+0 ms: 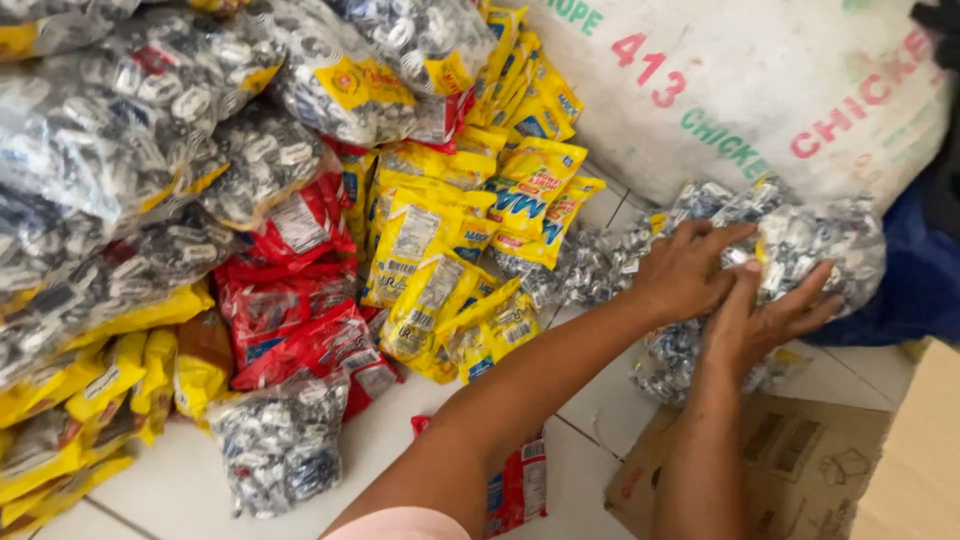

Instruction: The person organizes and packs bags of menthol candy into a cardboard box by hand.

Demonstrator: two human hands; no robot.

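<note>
Both forearms extended forward over tiled floor (200, 480). Left hand (690, 268) flat, fingers spread, pressing on clear bag of silver-wrapped sweets (810, 245). Right hand (770, 315) spread, palm against same bag's near edge. Bag beside white sack (740, 90).

candy bags (800, 245) – clear crinkly glossy plastic; yellow sachets (440, 250) shiny too; big sack (740, 90) – coarse woven; cardboard box (800, 460) matt; floor tiles (190, 480) smooth

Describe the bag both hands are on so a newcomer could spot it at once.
Start at the big white sack at top right. On the floor against its base lies a clear bag of silver-wrapped sweets, under the left hand and right hand. Unlike the yellow packets alongside, it is see-through.
</note>
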